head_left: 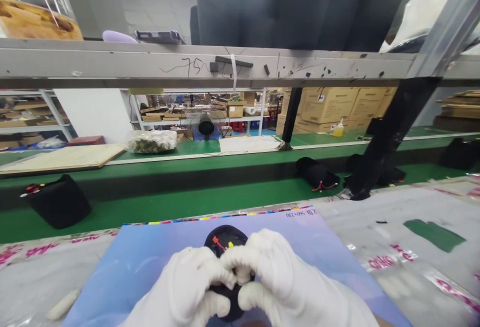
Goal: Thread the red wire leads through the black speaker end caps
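Note:
My left hand [197,284] and my right hand [270,272], both in white gloves, meet at the bottom middle of the head view. Their bent fingers close on a black rounded piece [221,232]. A small red connector with a red wire [216,241] and a yellow connector [230,244] show at its far end. The fingertips come together over the middle of the piece and hide that part. Under both hands lies a blue printed sheet [157,247] with a colour strip along its far edge.
Beyond the sheet runs a green conveyor belt [210,197], with black wired pieces at its left [62,202] and right [317,172]. A slanted black-wrapped post [393,137] stands at the right. A metal shelf beam [142,62] crosses overhead. A green scrap [435,234] lies on the right.

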A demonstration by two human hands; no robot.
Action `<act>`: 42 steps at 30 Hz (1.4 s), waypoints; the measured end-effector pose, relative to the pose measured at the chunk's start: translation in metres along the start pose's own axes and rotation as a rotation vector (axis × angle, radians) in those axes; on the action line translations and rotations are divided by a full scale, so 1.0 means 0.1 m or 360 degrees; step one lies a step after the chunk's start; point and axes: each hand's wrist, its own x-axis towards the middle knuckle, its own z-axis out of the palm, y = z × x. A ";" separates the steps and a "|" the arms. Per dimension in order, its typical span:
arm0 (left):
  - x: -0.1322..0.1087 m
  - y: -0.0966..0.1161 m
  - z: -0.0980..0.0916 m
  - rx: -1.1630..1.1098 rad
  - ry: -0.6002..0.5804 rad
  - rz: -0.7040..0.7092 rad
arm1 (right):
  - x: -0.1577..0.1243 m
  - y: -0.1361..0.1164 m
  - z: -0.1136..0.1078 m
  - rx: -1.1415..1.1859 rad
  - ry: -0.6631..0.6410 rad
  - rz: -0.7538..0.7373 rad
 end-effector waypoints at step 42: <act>-0.08 -0.01 -0.13 -0.0488 0.0204 -0.0501 | 0.17 -0.04 -0.05 -0.0114 0.0027 -0.0535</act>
